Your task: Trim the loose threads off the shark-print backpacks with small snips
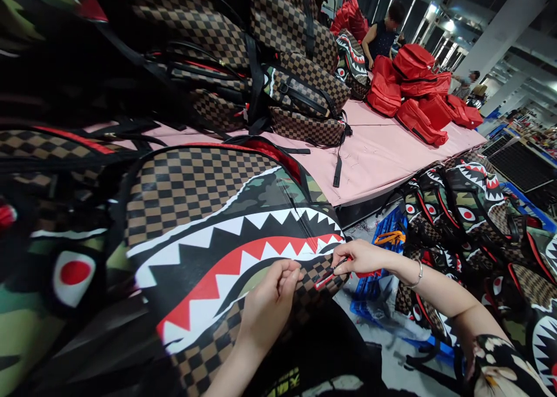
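A backpack [195, 179] with a brown-and-black check and a printed shark mouth lies in front of me, tilted, its top unzipped with red lining showing. My left hand [274, 295] is over its lower front, fingers curled together; whatever they pinch, if anything, is too small to make out. Just to the right, at the backpack's edge, my right hand [359, 257] is closed around a small red-and-black tool [342, 264]. Its exact kind is partly hidden by the fingers. A red and white strip shows on the check right below it.
Checkered backpacks [300, 83] are piled at the back of the pink table [374, 147]. Red bags [420, 89] lie farther along, near a person [382, 37]. At right, shark-print bags [467, 211] fill a blue crate [380, 295]. Another shark-print bag [73, 269] is close at left.
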### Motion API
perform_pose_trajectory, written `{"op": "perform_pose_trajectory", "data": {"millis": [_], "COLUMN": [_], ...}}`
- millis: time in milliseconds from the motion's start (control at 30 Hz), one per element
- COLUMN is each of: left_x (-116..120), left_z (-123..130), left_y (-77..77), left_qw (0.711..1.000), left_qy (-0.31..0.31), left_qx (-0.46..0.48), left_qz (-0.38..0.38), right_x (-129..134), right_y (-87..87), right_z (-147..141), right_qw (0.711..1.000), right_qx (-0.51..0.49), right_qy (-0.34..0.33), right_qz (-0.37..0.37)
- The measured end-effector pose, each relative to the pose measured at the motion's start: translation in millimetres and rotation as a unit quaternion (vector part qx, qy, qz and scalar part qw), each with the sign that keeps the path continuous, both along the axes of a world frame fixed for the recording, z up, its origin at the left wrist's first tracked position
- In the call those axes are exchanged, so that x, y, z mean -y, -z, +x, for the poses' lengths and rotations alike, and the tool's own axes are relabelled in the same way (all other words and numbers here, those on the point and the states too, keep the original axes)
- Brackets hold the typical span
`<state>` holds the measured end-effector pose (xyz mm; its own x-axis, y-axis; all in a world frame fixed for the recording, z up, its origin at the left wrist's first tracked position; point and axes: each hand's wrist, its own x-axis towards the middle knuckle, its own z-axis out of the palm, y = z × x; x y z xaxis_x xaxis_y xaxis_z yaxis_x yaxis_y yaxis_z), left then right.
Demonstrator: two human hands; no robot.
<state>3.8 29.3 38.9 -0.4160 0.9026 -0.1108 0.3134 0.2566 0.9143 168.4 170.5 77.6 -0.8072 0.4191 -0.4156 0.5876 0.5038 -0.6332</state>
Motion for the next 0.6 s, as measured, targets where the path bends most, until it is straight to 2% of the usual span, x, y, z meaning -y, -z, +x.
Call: {"op": "perform_pose_trajectory", "data": {"millis": [267,600], "left_x": [0.9,6.0], "left_z": [1.9,-2.3], "left_y": [-8.4,-6.7], "left_qw": [0.999,0.998], "left_qy": [0.003,-0.002], "left_qx": [-0.038,-0.050], "left_qz": [0.015,0.025], "right_x": [2.5,14.8], "right_y": [2.3,6.3], "right_z": [-9.1,0.1], "right_qw": [0.999,0.995], "right_qx": [0.000,-0.073], "right_qy": [-0.029,0.024], "right_qz": [0.026,0.065]}}
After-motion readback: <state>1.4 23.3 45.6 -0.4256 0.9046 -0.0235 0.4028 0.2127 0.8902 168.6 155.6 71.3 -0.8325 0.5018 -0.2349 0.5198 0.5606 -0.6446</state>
